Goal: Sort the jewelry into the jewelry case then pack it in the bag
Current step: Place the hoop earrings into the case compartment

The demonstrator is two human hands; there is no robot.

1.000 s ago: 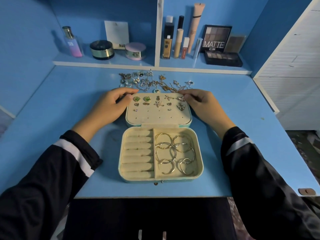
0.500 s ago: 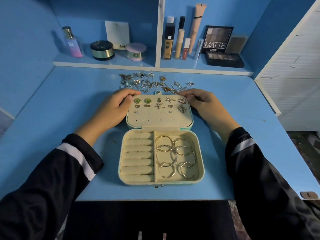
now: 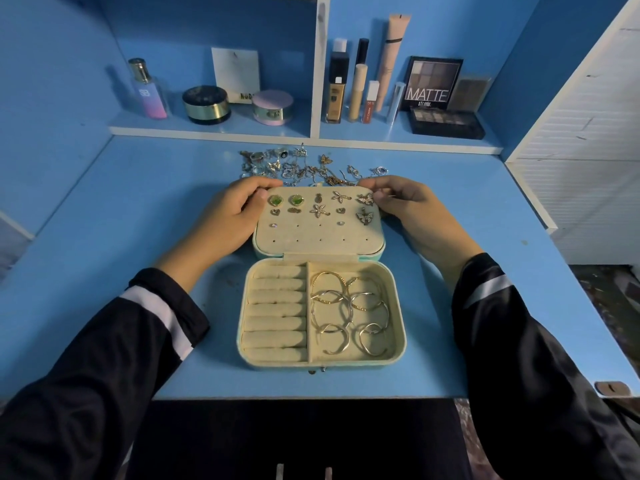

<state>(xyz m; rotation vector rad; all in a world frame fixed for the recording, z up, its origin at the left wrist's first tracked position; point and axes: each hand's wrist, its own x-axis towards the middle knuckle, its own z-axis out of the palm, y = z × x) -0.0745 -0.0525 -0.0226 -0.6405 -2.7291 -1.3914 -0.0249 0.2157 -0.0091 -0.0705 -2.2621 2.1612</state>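
Note:
A mint jewelry case (image 3: 322, 363) lies open on the blue desk. Its lid panel (image 3: 318, 233) carries several stud earrings. The bottom half holds empty ring rolls on the left and several hoop earrings (image 3: 349, 313) on the right. My left hand (image 3: 232, 216) grips the lid's far left corner. At the far right corner, my right hand (image 3: 401, 206) grips the lid beside a butterfly earring (image 3: 365, 199). A pile of loose jewelry (image 3: 304, 168) lies just behind the case. No bag is in view.
A low shelf (image 3: 242, 128) behind the desk holds a perfume bottle (image 3: 147, 88), two round jars, several makeup tubes (image 3: 358, 84) and eyeshadow palettes (image 3: 440, 102). A white panel (image 3: 588, 140) stands at the right. The desk's front edge (image 3: 311, 396) runs just below the case.
The case has slid a little toward me with both hands still holding the lid's far corners. The view has tipped slightly.

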